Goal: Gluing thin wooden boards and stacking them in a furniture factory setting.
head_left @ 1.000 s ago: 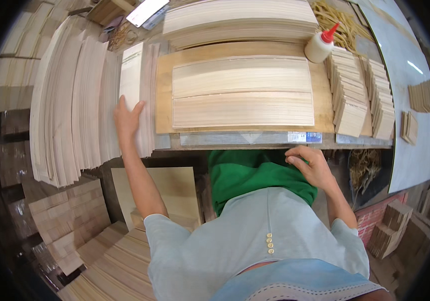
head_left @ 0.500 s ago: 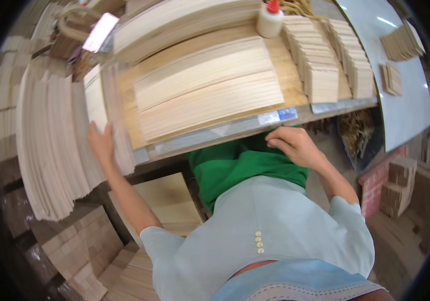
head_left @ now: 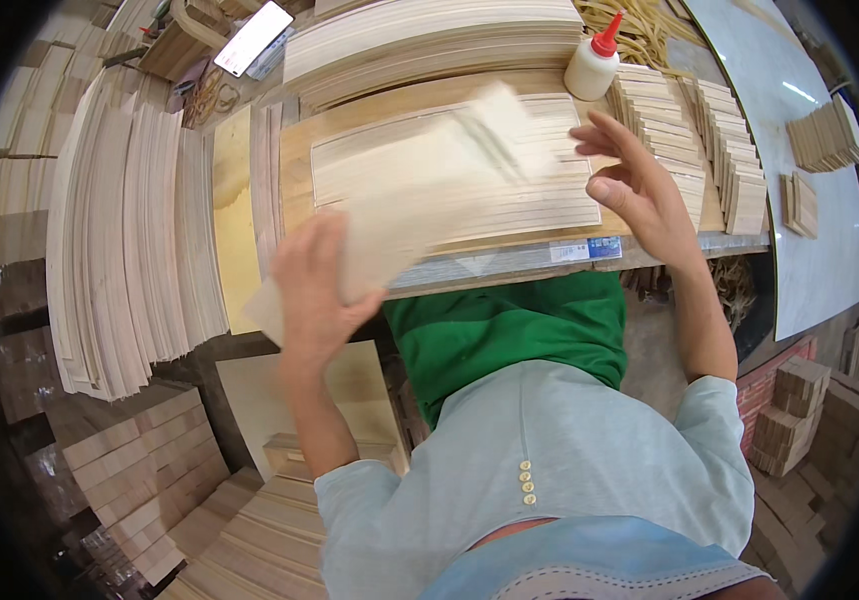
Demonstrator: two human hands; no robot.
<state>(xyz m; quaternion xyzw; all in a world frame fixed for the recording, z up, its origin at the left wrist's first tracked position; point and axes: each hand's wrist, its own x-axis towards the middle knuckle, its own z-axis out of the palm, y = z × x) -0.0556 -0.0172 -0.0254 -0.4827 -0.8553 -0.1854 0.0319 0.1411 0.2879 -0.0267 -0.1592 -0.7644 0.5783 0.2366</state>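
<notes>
Gripped in my left hand [head_left: 311,290] is a thin pale wooden board [head_left: 404,205], smeared by motion. It slants up and to the right, above the flat wooden panel [head_left: 577,205] lying on the workbench, and hides much of that panel. A blurred darker streak crosses the board near its far end. My right hand [head_left: 644,190] is open, fingers apart and holding nothing, by the panel's right end. Left of my left hand, many thin boards [head_left: 134,225] stand on edge in a row, with a yellowish board [head_left: 233,210] beside them.
A white bottle with a red nozzle [head_left: 591,70] stands behind my right hand. Stepped rows of small wood pieces [head_left: 661,130] lie right of the panel. Stacked long boards [head_left: 429,55] and a phone [head_left: 254,38] are farther back. A grey sheet [head_left: 819,270] lies far right.
My left hand has moved right from the row of standing boards and carries a board over the panel. My right hand has risen from the bench's front edge, fingers now spread.
</notes>
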